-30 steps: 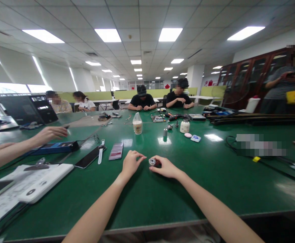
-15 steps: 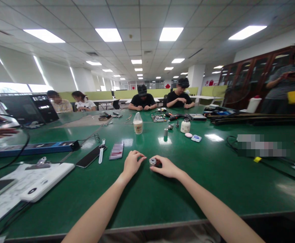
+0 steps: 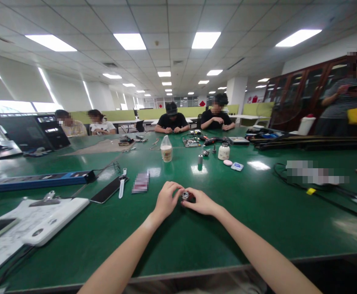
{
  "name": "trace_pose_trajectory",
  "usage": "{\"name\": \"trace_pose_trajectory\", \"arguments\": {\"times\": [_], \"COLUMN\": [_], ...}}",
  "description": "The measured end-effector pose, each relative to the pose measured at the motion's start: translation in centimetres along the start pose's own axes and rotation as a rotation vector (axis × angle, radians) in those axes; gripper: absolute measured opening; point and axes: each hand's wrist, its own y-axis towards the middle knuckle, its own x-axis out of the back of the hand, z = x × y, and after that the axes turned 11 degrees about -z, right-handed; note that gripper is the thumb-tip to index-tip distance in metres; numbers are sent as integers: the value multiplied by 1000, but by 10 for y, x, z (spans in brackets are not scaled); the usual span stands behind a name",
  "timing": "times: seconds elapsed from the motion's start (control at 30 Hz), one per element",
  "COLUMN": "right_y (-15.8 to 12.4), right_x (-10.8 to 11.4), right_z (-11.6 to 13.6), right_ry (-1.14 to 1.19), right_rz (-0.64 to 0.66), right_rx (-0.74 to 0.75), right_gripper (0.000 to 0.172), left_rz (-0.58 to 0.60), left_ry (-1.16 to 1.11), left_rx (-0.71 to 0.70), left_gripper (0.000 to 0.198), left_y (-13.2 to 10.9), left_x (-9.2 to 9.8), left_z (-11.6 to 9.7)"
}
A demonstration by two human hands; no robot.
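A small round silver part with a dark red-black body [image 3: 186,196] rests on the green table [image 3: 196,245] in front of me. My right hand [image 3: 202,202] is curled around its right side and grips it. My left hand [image 3: 167,200] has its fingers bent and pinched against the left side of the same part. Both forearms reach in from the near table edge. What lies under the fingers is hidden.
A black phone [image 3: 108,189], a watch [image 3: 122,182] and a blurred card [image 3: 140,182] lie to the left, beyond a white device [image 3: 56,218] on papers. A blue power strip [image 3: 37,179], bottle [image 3: 166,149], white jar [image 3: 223,152] and cables [image 3: 334,192] sit farther off. Several people sit around the table.
My left hand moved right and closed onto the small part, where before it hovered a little apart. A co-worker's arm at the left has withdrawn from view.
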Motion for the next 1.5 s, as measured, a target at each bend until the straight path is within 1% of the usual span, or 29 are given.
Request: {"name": "trace_pose_trajectory", "arguments": {"times": [0.23,0.43,0.57,0.67,0.77,0.83,0.97,1.1,1.17,1.23,1.3,1.37,1.43,1.5], "right_y": [0,-1,1,5,8,9,10,13,15,17,20,21,20,17], "right_x": [2,1,2,6,10,11,9,7,7,8,10,15,20,24], "right_z": [3,2,3,7,9,9,10,14,16,16,11,-1,-17,-34], "right_ry": [11,19,34,56,23,-20,-55,-84,-72,-31,-11,-49,-139,-247], "right_rz": [3,-4,-13,-66,-139,-171,-198,-230,-274,-342,-419,-457,-430,-352], "right_rx": [3,0,-22,-34,-9,-8,-22,44,80,84,62,20,-37,-73], "right_gripper": [31,24,28,31,24,19,15,12,12,13,15,18,18,17], "left_rz": [10,17,2,-66,-137,-158,-159,-146,-148,-149,-141,-128,-127,-137], "left_ry": [14,19,45,63,72,84,100,97,94,87,76,63,48,36], "left_rx": [-7,-27,-55,-40,10,34,52,70,78,79,72,66,63,62], "left_gripper": [10,12,15,17,18,18,18,18,18,18,20,22,24,25], "left_y": [0,-1,0,1,2,2,1,0,0,-1,-1,-1,0,0], "left_x": [0,0,2,4,5,5,3,2,2,2,2,3,3,4], "left_z": [0,-2,-4,-6,-7,-6,-5,-3,-1,0,2,2,2,2]}}
